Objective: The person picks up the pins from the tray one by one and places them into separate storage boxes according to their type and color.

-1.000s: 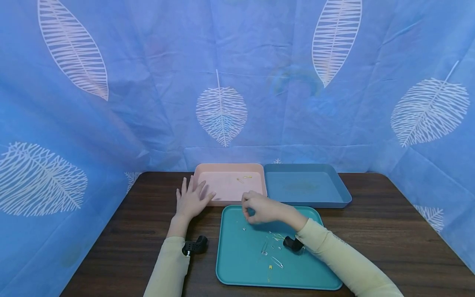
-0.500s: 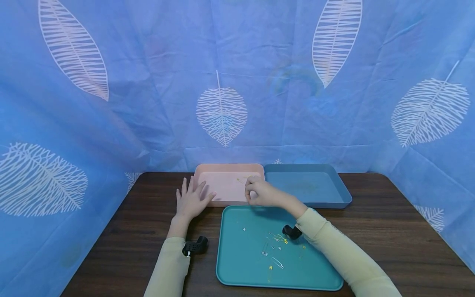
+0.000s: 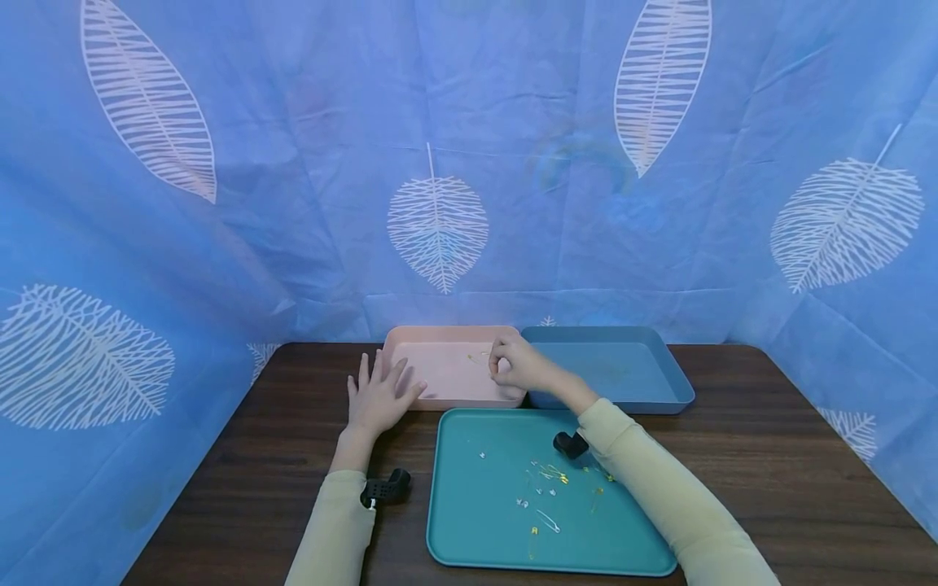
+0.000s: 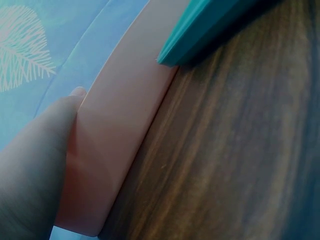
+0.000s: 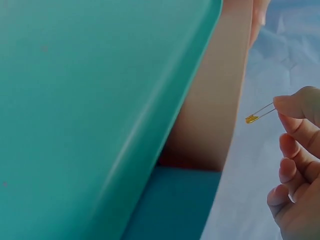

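My right hand [image 3: 522,364] pinches a gold-capped safety pin [image 5: 258,116] between thumb and forefinger, over the right part of the pink tray [image 3: 440,395]. The other fingers curl loosely in the right wrist view. Inside the pink tray lie gold safety pins [image 3: 473,358], partly hidden by the hand. My left hand [image 3: 379,400] is spread at the tray's left side, with its thumb [image 4: 76,95] against the rim. On the teal tray [image 3: 469,529] are scattered gold and silver safety pins, among them a larger silver safety pin [image 3: 548,522].
A blue tray [image 3: 608,366] stands right of the pink one, behind the teal tray. All three rest on a dark wooden table [image 3: 278,488]. A blue leaf-print cloth [image 3: 513,203] hangs behind and at both sides. Black wrist cameras [image 3: 570,444] sit on both forearms.
My right hand has moved away from me, from over the teal tray's back edge to over the pink tray, carrying the safety pin. The left hand has stayed in place.
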Demonstrator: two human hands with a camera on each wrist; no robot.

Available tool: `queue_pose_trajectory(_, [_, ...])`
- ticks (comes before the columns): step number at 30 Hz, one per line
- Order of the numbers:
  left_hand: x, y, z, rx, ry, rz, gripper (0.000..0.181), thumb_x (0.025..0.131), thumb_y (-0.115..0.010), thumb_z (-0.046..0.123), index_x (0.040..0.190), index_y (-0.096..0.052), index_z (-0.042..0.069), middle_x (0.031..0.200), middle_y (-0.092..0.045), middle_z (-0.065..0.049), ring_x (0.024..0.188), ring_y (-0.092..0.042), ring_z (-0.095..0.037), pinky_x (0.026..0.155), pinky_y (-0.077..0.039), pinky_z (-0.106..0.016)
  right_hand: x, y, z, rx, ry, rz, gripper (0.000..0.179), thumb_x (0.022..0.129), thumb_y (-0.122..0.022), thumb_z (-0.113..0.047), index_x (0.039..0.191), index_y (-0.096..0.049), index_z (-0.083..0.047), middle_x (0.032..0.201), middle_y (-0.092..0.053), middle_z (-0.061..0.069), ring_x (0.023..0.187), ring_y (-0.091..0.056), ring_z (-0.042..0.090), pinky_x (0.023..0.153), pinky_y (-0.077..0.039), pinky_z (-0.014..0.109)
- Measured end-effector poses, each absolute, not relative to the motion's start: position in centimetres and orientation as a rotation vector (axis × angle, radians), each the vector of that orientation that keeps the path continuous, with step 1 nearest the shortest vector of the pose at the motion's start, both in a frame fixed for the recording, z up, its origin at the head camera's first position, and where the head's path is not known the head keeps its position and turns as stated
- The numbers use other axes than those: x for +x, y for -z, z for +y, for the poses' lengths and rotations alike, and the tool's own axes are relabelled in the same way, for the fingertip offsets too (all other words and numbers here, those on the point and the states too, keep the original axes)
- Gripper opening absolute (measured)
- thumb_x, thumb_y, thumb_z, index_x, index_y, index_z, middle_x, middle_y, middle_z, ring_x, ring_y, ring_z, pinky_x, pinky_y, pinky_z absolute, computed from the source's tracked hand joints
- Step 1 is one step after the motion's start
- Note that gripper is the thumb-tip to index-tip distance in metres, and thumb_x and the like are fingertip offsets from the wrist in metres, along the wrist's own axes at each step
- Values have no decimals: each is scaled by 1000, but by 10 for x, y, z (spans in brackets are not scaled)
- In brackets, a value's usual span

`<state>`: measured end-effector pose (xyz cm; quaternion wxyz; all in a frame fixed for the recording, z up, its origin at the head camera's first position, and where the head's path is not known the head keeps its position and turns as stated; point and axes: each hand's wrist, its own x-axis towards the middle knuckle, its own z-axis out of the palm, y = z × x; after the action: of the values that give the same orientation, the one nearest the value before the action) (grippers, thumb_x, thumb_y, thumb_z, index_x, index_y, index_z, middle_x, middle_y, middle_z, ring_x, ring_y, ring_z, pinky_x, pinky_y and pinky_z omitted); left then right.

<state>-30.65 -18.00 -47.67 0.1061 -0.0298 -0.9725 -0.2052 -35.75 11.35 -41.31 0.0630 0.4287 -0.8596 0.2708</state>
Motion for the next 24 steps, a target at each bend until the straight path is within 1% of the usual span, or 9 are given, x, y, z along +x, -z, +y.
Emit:
queue_pose_trajectory(3, [-306, 477, -180, -88, 601, -2859, 80, 88, -47, 72, 153, -35, 26, 164, -11, -18, 150, -1, -45, 111, -7, -75, -365, 417, 115, 1280, -831, -2557, 23, 81, -69, 1, 66, -59, -14, 84, -52, 5, 91, -48, 26, 101, -39, 57])
queue_pose_trajectory(4, [-306, 477, -181, -89, 600, -2858, 81, 88, -47, 72, 153, -34, 26, 164, -11, -18, 150, -2, -45, 111, -7, -75, -367, 419, 116, 1278, -817, -2545, 23, 81, -69, 1, 67, -59, -15, 83, -52, 5, 88, -47, 25, 99, -39, 57])
queue_pose_trajectory(7, [-305, 477, -181, -88, 600, -2863, 81, 88, -46, 72, 153, -33, 27, 164, -11, -18, 150, -1, -45, 111, -7, -75, -371, 420, 116, 1241, -812, -2571, 23, 81, -69, -1, 67, -58, -16, 85, -52, 3, 86, -49, 25, 103, -36, 60])
queue_pose_trajectory(11, [-306, 478, -181, -85, 593, -2869, 81, 88, -46, 72, 154, -31, 27, 164, -10, -18, 150, -1, -45, 111, -7, -76, -377, 420, 115, 1158, -817, -2680, 21, 84, -69, -4, 68, -60, -13, 91, -56, 7, 92, -51, 32, 108, -32, 61])
queue_pose_trajectory(13, [-305, 478, -181, -82, 600, -2868, 80, 88, -47, 71, 154, -31, 28, 164, -11, -18, 150, -1, -45, 111, -7, -75, -379, 420, 114, 1106, -792, -2729, 21, 85, -69, -4, 68, -60, -12, 94, -56, 9, 93, -51, 32, 105, -35, 57])
queue_pose_trajectory(15, [-305, 477, -181, -84, 604, -2869, 79, 89, -47, 70, 154, -31, 28, 164, -11, -18, 150, -1, -45, 111, -7, -75, -381, 420, 113, 1055, -764, -2769, 21, 86, -68, -5, 68, -59, -13, 95, -56, 9, 93, -48, 29, 99, -37, 53])
queue_pose_trajectory(18, [-305, 477, -180, -83, 605, -2869, 79, 89, -47, 70, 154, -30, 29, 164, -12, -17, 151, -2, -44, 112, -8, -74, -384, 420, 112, 1001, -721, -2798, 21, 87, -68, -6, 69, -59, -13, 96, -55, 9, 90, -45, 25, 92, -37, 48])
queue_pose_trajectory(22, [-306, 478, -180, -88, 596, -2863, 79, 89, -46, 71, 154, -30, 29, 164, -13, -17, 151, -2, -44, 112, -9, -74, -386, 419, 111, 980, -696, -2796, 20, 86, -67, -5, 69, -60, -11, 94, -55, 10, 87, -44, 24, 89, -37, 47])
queue_pose_trajectory(24, [-307, 478, -180, -91, 595, -2860, 79, 89, -47, 71, 154, -31, 28, 164, -13, -17, 151, -3, -44, 112, -9, -74, -387, 419, 110, 978, -696, -2791, 20, 86, -67, -5, 69, -60, -10, 93, -56, 12, 85, -44, 24, 90, -38, 48])
